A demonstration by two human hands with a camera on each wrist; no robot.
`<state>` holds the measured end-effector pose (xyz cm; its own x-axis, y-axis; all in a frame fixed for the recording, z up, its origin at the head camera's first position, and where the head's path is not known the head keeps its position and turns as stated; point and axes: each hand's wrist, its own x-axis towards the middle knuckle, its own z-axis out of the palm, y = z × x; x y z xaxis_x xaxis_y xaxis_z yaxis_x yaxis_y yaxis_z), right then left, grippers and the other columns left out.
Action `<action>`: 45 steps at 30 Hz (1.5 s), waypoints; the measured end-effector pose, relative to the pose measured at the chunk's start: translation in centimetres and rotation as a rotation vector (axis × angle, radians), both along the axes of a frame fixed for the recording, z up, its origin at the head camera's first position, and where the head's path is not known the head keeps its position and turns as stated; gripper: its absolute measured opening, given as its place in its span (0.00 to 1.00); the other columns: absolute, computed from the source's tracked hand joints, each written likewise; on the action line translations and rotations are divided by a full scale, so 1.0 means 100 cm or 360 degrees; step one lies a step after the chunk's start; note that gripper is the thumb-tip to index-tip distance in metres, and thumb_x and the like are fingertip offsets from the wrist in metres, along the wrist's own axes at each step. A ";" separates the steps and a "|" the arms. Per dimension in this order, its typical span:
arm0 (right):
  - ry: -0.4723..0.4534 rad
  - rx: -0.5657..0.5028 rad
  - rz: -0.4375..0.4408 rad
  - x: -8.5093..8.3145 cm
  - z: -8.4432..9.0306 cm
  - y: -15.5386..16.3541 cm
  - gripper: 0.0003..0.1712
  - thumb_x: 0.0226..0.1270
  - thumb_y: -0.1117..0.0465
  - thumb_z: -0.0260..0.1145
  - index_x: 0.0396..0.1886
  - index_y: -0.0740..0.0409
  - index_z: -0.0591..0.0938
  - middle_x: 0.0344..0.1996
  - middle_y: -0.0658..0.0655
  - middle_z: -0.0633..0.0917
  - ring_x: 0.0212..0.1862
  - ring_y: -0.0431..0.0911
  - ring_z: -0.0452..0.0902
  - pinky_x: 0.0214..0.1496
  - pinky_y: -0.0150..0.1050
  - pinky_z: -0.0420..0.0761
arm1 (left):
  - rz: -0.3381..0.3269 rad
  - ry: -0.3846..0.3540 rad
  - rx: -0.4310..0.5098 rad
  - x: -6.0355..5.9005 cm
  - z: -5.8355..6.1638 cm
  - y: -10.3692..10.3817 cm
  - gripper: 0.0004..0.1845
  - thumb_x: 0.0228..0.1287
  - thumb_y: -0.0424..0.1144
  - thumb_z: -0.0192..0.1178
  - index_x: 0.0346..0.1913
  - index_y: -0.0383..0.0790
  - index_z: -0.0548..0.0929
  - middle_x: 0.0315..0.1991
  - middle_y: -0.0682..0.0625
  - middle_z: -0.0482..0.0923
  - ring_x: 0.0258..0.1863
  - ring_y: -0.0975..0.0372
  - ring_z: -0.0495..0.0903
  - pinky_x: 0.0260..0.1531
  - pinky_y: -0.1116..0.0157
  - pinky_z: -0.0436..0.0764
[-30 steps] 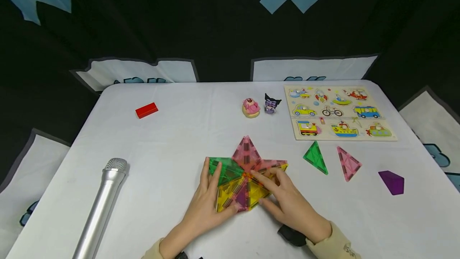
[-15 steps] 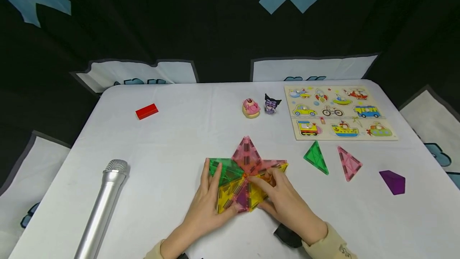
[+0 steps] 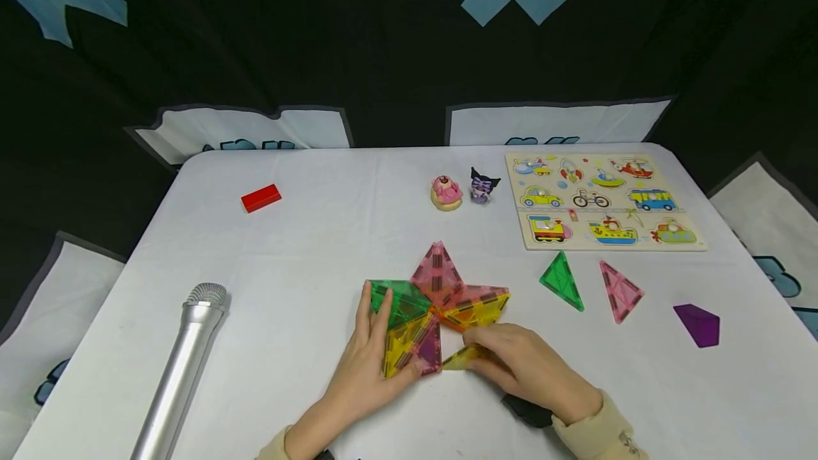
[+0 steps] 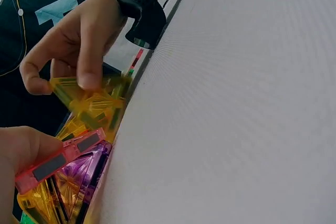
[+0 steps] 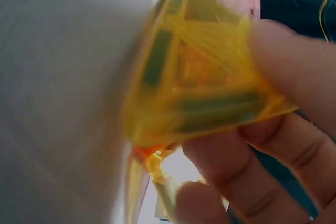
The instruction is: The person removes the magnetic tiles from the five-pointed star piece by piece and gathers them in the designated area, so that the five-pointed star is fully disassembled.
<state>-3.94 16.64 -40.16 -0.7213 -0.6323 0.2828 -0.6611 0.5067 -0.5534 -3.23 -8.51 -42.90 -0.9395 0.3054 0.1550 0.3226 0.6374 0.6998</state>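
A star of see-through magnetic tiles (image 3: 437, 272) in pink, green, yellow and purple stands on the white table. My left hand (image 3: 364, 368) holds its left side, fingers along the green tile (image 3: 409, 300) and thumb at the lower edge. In the left wrist view that thumb (image 4: 26, 148) lies against a pink tile edge (image 4: 50, 166). To the star's lower right, my right hand (image 3: 530, 368) pinches a yellow triangular magnetic tile (image 3: 456, 359) between thumb and fingers. The right wrist view shows this yellow tile close up, slightly blurred, with dark magnet strips.
Loose green (image 3: 562, 281) and pink (image 3: 621, 291) triangle tiles and a purple block (image 3: 698, 325) lie to the right. A wooden vehicle puzzle (image 3: 603, 215), two small figurines (image 3: 446, 192), a red block (image 3: 260, 198) and a silver microphone (image 3: 185, 368) surround the work.
My right hand has pulled the yellow tile away from the star toward the lower right, leaving a gap there. My left hand has stayed in place.
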 end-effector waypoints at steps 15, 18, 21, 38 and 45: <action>-0.0805 -0.1284 -0.1043 -0.023 -0.003 0.041 0.23 0.64 0.65 0.58 0.57 0.67 0.65 0.38 0.60 0.74 0.25 0.41 0.78 0.30 0.35 0.79 | -0.0021 0.0015 0.0026 0.000 0.001 -0.001 0.53 0.49 0.53 0.63 0.71 0.44 0.43 0.70 0.42 0.25 0.59 0.40 0.60 0.49 0.36 0.60; -0.0898 -0.1164 -0.1087 -0.026 -0.011 0.042 0.24 0.66 0.66 0.56 0.59 0.69 0.63 0.45 0.64 0.71 0.30 0.40 0.80 0.36 0.33 0.79 | -0.0016 0.0007 0.0020 0.001 0.001 -0.001 0.53 0.49 0.53 0.63 0.71 0.44 0.42 0.70 0.43 0.25 0.59 0.40 0.60 0.48 0.36 0.60; -0.0872 -0.1042 -0.1027 -0.028 -0.016 0.041 0.24 0.66 0.71 0.54 0.61 0.69 0.63 0.46 0.67 0.71 0.35 0.40 0.80 0.39 0.32 0.78 | -0.0014 0.0001 0.0011 0.000 0.001 -0.001 0.53 0.49 0.54 0.63 0.72 0.45 0.42 0.70 0.43 0.24 0.59 0.40 0.59 0.49 0.36 0.59; -0.0717 -0.0778 -0.1008 -0.032 -0.022 0.036 0.19 0.66 0.70 0.53 0.56 0.70 0.70 0.49 0.67 0.76 0.35 0.40 0.78 0.38 0.28 0.77 | -0.0009 0.0024 -0.0002 0.000 0.001 -0.001 0.52 0.49 0.53 0.63 0.71 0.43 0.43 0.70 0.42 0.25 0.59 0.40 0.60 0.49 0.36 0.60; -0.0549 -0.0619 -0.0804 -0.032 -0.022 0.034 0.29 0.63 0.73 0.54 0.64 0.70 0.62 0.62 0.66 0.65 0.61 0.54 0.63 0.53 0.19 0.62 | -0.0013 0.0016 0.0006 0.000 0.000 -0.001 0.52 0.50 0.54 0.63 0.71 0.44 0.43 0.70 0.42 0.25 0.59 0.39 0.60 0.49 0.36 0.59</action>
